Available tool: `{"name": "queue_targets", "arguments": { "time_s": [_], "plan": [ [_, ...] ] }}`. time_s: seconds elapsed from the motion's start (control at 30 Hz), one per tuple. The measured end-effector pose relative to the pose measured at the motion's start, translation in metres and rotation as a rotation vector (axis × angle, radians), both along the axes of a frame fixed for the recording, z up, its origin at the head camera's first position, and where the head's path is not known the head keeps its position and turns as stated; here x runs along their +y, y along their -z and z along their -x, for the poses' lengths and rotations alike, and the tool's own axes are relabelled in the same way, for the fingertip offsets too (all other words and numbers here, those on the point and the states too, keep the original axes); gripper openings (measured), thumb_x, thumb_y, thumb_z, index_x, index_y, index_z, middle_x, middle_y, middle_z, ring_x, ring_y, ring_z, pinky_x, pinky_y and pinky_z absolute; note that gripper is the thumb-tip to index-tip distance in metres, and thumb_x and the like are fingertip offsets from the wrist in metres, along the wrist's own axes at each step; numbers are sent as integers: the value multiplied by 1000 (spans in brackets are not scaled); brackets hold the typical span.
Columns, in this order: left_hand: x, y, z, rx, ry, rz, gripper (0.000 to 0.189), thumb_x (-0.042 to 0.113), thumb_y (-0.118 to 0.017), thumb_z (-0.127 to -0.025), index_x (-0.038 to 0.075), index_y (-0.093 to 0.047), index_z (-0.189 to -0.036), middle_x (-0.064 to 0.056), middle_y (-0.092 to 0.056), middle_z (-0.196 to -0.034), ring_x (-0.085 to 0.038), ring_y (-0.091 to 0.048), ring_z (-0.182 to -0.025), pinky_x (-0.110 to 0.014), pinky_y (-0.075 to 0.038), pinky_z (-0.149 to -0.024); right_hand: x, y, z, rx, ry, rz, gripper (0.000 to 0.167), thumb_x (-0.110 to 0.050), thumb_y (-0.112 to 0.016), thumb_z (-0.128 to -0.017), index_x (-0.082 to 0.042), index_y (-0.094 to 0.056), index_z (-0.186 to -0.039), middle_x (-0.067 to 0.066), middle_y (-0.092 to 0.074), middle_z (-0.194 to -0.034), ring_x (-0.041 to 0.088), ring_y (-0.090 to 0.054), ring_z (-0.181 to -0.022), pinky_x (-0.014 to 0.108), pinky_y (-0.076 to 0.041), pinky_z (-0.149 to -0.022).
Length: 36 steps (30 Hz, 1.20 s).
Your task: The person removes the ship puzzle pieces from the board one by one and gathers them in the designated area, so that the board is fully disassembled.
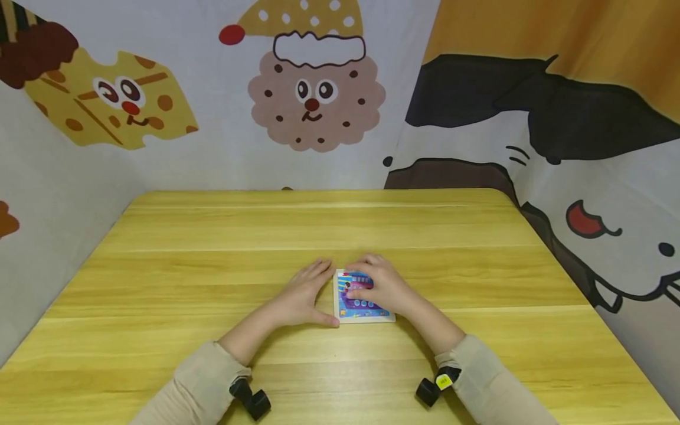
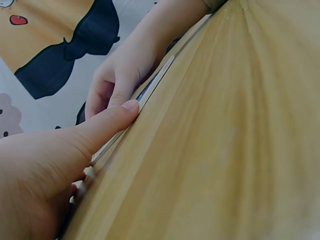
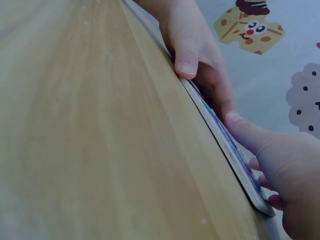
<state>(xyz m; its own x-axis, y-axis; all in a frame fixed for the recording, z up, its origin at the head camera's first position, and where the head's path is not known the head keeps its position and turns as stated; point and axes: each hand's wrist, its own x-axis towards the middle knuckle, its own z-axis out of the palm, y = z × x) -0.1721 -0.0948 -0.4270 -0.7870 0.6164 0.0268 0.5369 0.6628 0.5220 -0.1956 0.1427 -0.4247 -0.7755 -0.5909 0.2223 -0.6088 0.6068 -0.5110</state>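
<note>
L hand (image 1: pixel 300 300) & R hand (image 1: pixel 390 287) are both on a thin picture board (image 1: pixel 363 313), which lies flat on the wood-grain table (image 1: pixel 212 230), about mid-width, right in front of the person. L is spread wide along the board's left edge, thumb touching the near-left corner, fingertips up by the far-left one. R arches over the right part, thumb across the pic, other fingers bent twd the far edge; can't tell if it's pinching anything, as the hand itself hides that bit. Board sits approx. square w/ the table: near edge runs L–R, left edge points away from the person. Near edge looks a touch longer, but the slanted view squashes depth, so can't say which axis is the long one. Pic is blue, pink & purple in a pale border, w/ small squares twd the far side & a row of round spots nearer the person. Beige sleeves (image 1: pixel 204 372), black wrist mounts (image 1: pixel 257 404), R one w/ a yellow label (image 1: pixel 444 382). Behind: cartoon backdrop (image 1: pixel 207 168), incl. a cheese (image 1: pixel 58 109) w/ a face & a cookie (image 1: pixel 329 127) in a spotted hat.
</note>
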Motion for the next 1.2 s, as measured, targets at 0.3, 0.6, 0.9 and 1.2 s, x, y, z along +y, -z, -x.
{"name": "queue_targets", "arguments": {
  "time_s": [0.3, 0.6, 0.9, 1.2],
  "plan": [
    [1, -1, -1, -4, -15, 3, 115, 66, -73, -67, 2, -26, -150, -13, -13, -158, -29, -4, -144, -51, -7, -113, -3, 5, 3, 6, 21, 8, 44, -37, -75, -83, -16, -67, -120, 0, -58, -114, 19, -50, -109, 43, -39, -94],
    [2, -1, -1, -10, -19, -6, 115, 65, -75, -67, 2, -26, -150, -12, -13, -158, -29, -4, -144, -51, -7, -113, -8, 3, 3, -42, 89, 31, 37, -34, -79, -79, -18, -72, -112, -3, -60, -108, 19, -52, -106, 46, -38, -94],
    [1, -1, -1, -9, -29, 1, 115, 65, -75, -66, 2, -27, -150, -12, -14, -158, -29, -5, -144, -51, -8, -113, -15, -9, 3, -111, 121, -8, 33, -29, -80, -79, -16, -71, -108, 0, -61, -106, 23, -54, -104, 52, -36, -95],
    [1, -2, -1, -4, -29, -2, 115, 65, -76, -66, 1, -28, -149, -13, -14, -157, -29, -5, -144, -50, -8, -113, -21, -15, 3, -172, 163, -51, 30, -26, -80, -78, -16, -69, -104, -2, -60, -102, 24, -53, -103, 53, -32, -98]
  ]
}}
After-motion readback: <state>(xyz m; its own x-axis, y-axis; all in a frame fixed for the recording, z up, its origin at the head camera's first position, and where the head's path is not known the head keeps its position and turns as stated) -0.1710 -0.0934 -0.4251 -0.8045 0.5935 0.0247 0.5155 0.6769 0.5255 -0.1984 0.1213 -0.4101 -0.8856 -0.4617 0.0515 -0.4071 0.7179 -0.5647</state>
